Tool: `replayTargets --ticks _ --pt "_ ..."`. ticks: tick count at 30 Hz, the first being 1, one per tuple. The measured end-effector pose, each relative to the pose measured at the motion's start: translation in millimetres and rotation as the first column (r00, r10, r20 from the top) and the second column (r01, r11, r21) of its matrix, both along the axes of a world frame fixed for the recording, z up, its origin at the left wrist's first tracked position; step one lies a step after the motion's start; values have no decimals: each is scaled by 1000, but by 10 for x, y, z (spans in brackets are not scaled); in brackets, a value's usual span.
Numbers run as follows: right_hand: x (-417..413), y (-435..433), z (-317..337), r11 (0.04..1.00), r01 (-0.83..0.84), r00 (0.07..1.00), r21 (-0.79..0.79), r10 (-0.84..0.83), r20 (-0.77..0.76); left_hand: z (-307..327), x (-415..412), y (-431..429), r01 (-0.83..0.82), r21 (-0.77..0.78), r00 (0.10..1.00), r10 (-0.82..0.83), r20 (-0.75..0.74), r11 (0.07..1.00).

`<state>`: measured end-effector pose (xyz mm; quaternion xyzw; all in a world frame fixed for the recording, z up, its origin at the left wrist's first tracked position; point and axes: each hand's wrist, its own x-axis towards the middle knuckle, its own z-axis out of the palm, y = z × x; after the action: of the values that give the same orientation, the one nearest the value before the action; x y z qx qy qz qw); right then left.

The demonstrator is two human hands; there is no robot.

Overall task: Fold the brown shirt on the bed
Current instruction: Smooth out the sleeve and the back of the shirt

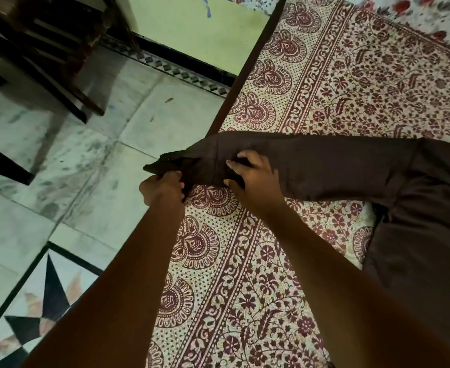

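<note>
The brown shirt [417, 221] lies on the bed [245, 261], which is covered by a cream and maroon patterned sheet. Its body is at the right and one long sleeve [324, 166] stretches left to the bed's edge. My left hand [162, 188] is closed on the sleeve's cuff end, which hangs just past the edge. My right hand [253, 176] grips the sleeve a little farther in, fingers curled over the cloth with a fold pinched under them.
The bed's dark edge [245, 70] runs diagonally from top centre to bottom left. Left of it is a pale tiled floor [59, 155] with a star inlay. A dark wooden chair [45, 62] stands at top left. A floral cloth [431, 14] lies at the far top right.
</note>
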<state>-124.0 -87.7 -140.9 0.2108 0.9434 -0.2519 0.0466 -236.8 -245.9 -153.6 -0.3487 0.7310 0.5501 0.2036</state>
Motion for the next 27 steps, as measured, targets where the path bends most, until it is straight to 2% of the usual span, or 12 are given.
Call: replayTargets --ticks 3,5,7,9,10,13,15,17,20,22,24,27 --pt "44 51 -12 997 48 998 64 -45 -42 -76 -75 -51 -37 27 999 37 2 999" --pt "73 128 -49 951 295 956 97 -292 -42 -154 -139 -50 -55 8 998 55 44 998" --pt "99 172 -123 858 496 864 134 -503 22 -127 -159 9 -29 -120 994 41 97 992" --pt "105 143 -218 874 443 883 198 -464 70 33 -38 112 118 -372 986 -154 -68 921" --pt "96 122 -272 920 333 933 209 -354 73 101 51 142 188 -495 910 -340 -238 849" --pt "44 170 -305 981 -91 995 172 84 47 70 193 219 460 -609 390 -763 -516 646" --pt "78 317 -256 977 -172 984 125 176 -19 -29 182 300 663 -613 177 -885 -430 430" --pt "257 483 -214 988 24 997 154 -14 -70 -79 191 373 735 -664 14 -981 -192 140" --pt "651 709 -248 842 467 877 269 -481 -17 -175 201 386 669 -743 4 -1000 -15 14" --pt "771 782 -319 787 542 810 293 -582 64 -157 263 428 577 -816 45 -997 56 -20" --pt "736 844 -378 856 417 876 306 -468 116 -78 407 593 468 -882 9 -998 66 -55" --pt "553 941 -286 971 39 976 237 -87 198 -31 575 893 521 -851 -189 -981 -46 -60"
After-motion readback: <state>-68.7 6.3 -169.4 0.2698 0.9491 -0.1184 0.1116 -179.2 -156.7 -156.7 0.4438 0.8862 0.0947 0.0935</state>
